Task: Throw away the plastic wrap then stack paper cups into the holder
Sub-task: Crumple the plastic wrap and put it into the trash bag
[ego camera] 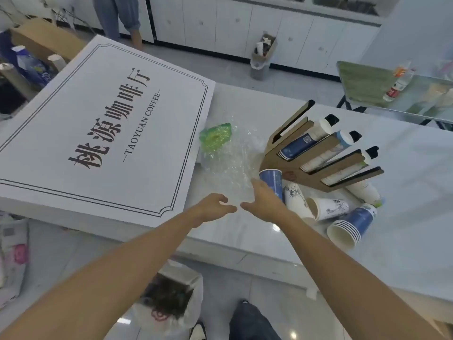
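The wrap (229,165) is spread flat on the tabletop (404,192), a green wad (215,138) at its far end. Both hands, left (212,208) and right (266,204), are held over its near edge, each grip open and empty. The holder (289,173) slants its slots up and rightward; loose cups (328,208) are strewn just right.

We saw white cabinets (245,28) along the far wall, a pale tiled floor (235,69), and a grey bin (260,69) standing there.

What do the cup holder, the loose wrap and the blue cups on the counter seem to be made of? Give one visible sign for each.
Cup holder: looks like brown fibreboard or cardboard, matte, with flat cut edges.
Plastic wrap: thin clear film, glossy, crinkled and see-through.
Stack of blue cups: apparently paper, printed blue outside, plain white inside, with rolled rims.
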